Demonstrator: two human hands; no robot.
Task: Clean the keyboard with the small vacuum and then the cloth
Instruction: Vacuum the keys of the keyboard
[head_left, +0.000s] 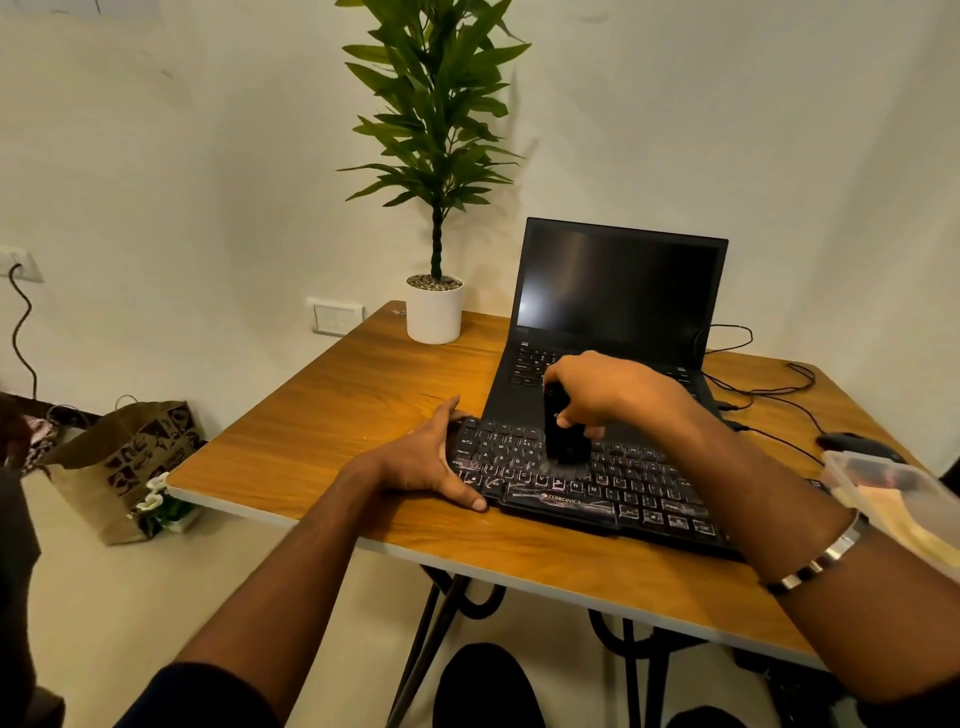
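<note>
A small black cylindrical vacuum (563, 431) is gripped upright by the curled fingers of the right hand (608, 389), its lower end set on the middle keys of the flat black keyboard (618, 491) on the wooden worktop (332, 415). The nozzle is blurred and hard to make out. The keyboard's left end is steadied by the left hand (426, 457), fingers fairly straight, thumb on the front corner. The keyboard's right end is hidden behind the right forearm. To the right of that forearm, a clear plastic box (893, 499) is cut off by the frame; its contents cannot be told.
</note>
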